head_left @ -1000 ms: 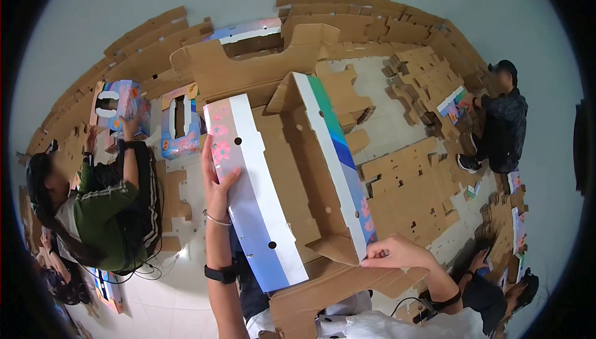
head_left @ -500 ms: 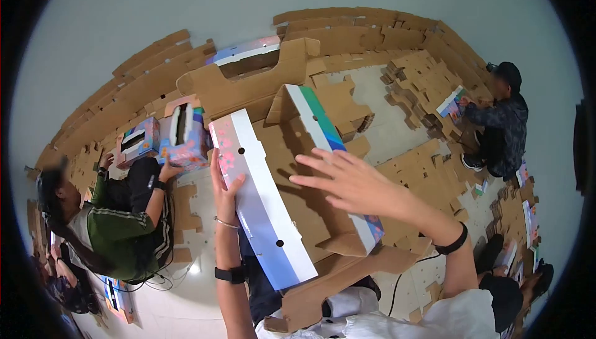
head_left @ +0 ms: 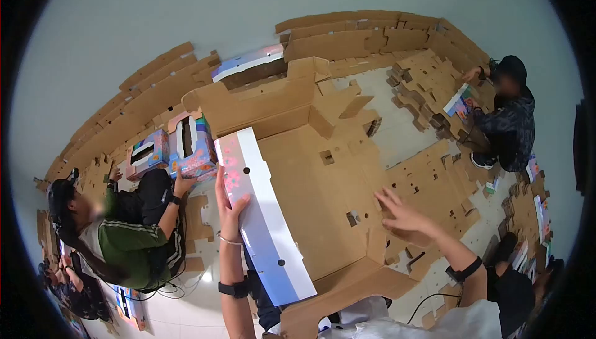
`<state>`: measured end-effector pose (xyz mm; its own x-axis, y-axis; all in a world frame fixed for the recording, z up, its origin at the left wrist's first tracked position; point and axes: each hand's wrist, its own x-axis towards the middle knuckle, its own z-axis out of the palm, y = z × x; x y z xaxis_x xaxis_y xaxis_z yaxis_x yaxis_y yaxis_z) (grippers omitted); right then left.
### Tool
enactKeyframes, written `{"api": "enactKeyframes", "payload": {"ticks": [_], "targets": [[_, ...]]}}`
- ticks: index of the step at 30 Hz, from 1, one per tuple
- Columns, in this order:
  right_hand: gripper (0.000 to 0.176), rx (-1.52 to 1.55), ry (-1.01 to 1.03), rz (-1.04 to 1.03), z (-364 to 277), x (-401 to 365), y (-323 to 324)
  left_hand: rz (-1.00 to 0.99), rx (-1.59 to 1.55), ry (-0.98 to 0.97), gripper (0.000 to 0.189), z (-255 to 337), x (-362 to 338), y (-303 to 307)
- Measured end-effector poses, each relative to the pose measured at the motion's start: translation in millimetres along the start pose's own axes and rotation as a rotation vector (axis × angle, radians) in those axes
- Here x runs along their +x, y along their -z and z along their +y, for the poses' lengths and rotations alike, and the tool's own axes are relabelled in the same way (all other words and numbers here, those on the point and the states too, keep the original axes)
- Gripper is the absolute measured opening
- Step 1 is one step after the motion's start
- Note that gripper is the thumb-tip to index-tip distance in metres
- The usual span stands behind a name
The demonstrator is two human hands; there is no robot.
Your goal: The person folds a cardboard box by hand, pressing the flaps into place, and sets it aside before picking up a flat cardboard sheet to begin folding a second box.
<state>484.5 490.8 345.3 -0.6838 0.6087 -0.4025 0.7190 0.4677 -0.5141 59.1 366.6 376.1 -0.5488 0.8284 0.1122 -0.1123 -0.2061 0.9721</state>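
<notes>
A large cardboard box (head_left: pixel 297 180) lies in front of me, brown inside, with its far and near walls standing. Its left wall (head_left: pixel 264 227) is folded over, showing a printed pink-to-blue face with a white strip and two round holes. My left hand (head_left: pixel 231 210) grips this wall at its outer edge, thumb on the printed face. On the right no upright wall shows; the brown bottom runs on to that side. My right hand (head_left: pixel 406 216) is there, fingers spread, over the box's right edge and holding nothing.
To the left a person (head_left: pixel 127 239) in green handles printed boxes (head_left: pixel 191 146). A person (head_left: pixel 506 115) in dark clothes crouches at the right over a printed piece. Flat cardboard sheets (head_left: pixel 428 180) cover much of the floor, and cardboard panels (head_left: pixel 347 41) lean along the wall.
The box's right wall, upright before with its coloured top, has dropped outward out of sight. My right hand has moved right and down with it. My left hand still holds the left wall.
</notes>
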Motion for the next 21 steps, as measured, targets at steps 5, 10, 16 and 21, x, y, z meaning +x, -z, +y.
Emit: {"api": "enactKeyframes", "payload": {"ticks": [5, 10, 16, 21], "targets": [[0.065, 0.062, 0.019, -0.164, -3.7, 5.0, 40.0, 0.054, 0.007, 0.098, 0.091, 18.6, -7.4, -10.6], [0.063, -0.092, 0.228, -0.094, -94.5, 37.3, 106.7, 0.012, 0.096, 0.081, 0.09, 25.1, -8.7, -9.0], [0.059, -0.344, 0.875, 0.174, -178.7, 74.8, 35.0, -0.028, 0.021, 0.115, 0.099, 25.1, -16.9, -11.7], [0.051, -0.491, 0.951, -0.077, -224.3, 80.1, 25.2, -0.053, 0.029, 0.146, 0.094, 42.5, -30.6, -12.7]]}}
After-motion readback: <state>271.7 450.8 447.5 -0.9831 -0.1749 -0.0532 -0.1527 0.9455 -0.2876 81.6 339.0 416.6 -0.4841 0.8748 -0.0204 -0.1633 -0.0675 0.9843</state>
